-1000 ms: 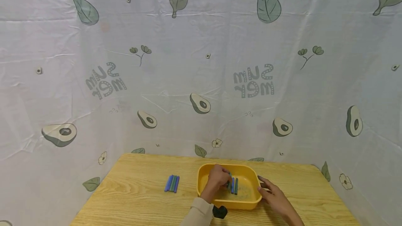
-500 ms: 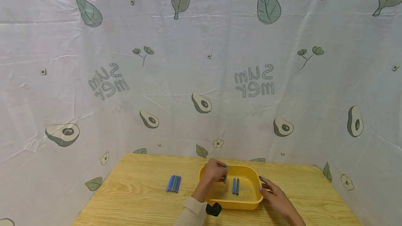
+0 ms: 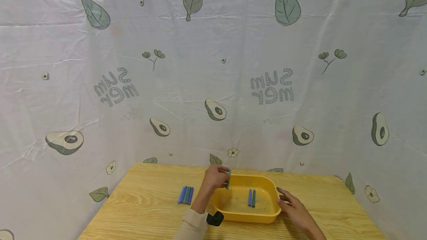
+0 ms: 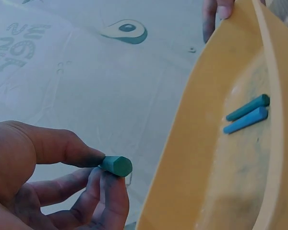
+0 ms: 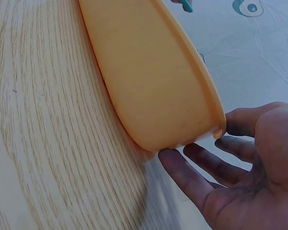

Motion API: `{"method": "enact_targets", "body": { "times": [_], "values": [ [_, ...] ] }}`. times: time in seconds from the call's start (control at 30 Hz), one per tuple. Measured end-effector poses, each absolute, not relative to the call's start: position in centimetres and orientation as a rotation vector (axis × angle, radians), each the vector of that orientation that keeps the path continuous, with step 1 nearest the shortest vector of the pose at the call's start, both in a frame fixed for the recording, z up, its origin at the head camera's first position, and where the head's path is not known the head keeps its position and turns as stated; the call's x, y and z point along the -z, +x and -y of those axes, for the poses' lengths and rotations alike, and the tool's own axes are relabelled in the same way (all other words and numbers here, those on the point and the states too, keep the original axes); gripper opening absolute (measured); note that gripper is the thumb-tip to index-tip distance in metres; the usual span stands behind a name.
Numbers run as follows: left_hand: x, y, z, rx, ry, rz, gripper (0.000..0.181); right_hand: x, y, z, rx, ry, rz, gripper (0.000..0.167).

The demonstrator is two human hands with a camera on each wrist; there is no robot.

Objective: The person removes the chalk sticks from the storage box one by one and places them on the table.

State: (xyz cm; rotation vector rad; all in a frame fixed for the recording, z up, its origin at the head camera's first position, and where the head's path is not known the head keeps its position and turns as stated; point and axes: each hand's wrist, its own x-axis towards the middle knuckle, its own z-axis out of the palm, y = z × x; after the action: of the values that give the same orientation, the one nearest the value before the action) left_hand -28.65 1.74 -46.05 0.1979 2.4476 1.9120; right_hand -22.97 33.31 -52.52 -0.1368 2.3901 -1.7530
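A green chalk stick [image 4: 117, 166] is pinched between the thumb and fingertips of my left hand [image 3: 215, 177]. That hand holds it up over the far left corner of the yellow tray [image 3: 245, 217], and its fingers look dusty. My right hand [image 3: 293, 210] grips the tray's right end, with the thumb at the rim and the fingertips [image 5: 169, 155] against the outer wall. Inside the tray, a blue chalk stick [image 3: 250, 197] and a dark green chalk stick [image 3: 254, 198] lie side by side, with coloured dust around them.
Left of the tray, several blue and green chalk sticks [image 3: 185, 195] lie in a neat row on the wooden table [image 3: 140, 203]. A patterned curtain [image 3: 186, 84] hangs behind the table. A dark wrist device [image 3: 215, 219] sits on the left sleeve.
My left hand has lifted the green chalk stick from beside the two others and moved it left and away toward the tray's far left corner. The right hand stays on the tray.
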Motion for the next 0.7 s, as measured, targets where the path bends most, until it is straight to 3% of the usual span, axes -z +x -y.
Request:
{"method": "enact_targets", "body": {
  "times": [0.7],
  "values": [
    [46.8,-28.8,3.5,-1.905,0.108,-2.459,0.035,52.9,-22.8,-33.4,1.759,-0.176,-2.383,0.066]
  ]
}}
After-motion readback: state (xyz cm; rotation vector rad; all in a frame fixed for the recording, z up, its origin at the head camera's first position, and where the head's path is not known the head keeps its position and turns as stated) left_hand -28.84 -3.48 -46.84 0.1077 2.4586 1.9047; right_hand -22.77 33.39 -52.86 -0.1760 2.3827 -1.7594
